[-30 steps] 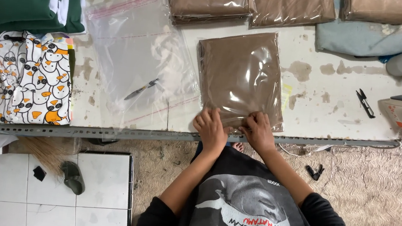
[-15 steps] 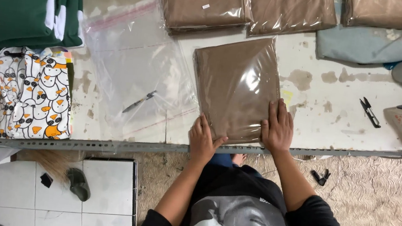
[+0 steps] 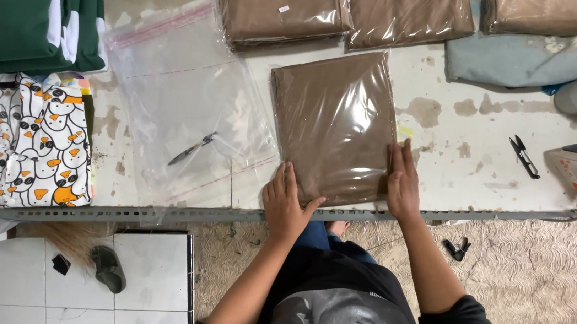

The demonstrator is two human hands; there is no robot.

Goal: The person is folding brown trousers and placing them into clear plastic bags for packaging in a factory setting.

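A folded brown garment sealed in a clear bag (image 3: 334, 122) lies flat on the worn white table (image 3: 448, 139), its near edge close to the table's metal rim; the left hand (image 3: 285, 202) rests open at the bag's near-left corner, fingers straight and together, palm down, gripping nothing; the right hand (image 3: 403, 183) lies flat along the bag's near-right edge, fingers stretched out and pressed on the plastic, likewise clasping nothing.

Left of the bagged garment lies a stack of empty clear bags (image 3: 180, 101), touching it or just beside it, with a small pair of snips (image 3: 192, 149) on top; further left of the garment sit a duck-print cloth (image 3: 30, 138) and, beyond that, folded green clothes (image 3: 23, 2). Beyond the garment, at the far side of the table, lie more packed brown garments (image 3: 340, 7), the nearest one just touching its far edge; right of the garment lie a light blue folded cloth (image 3: 520, 61) and black thread snips (image 3: 523, 156), well apart from it.
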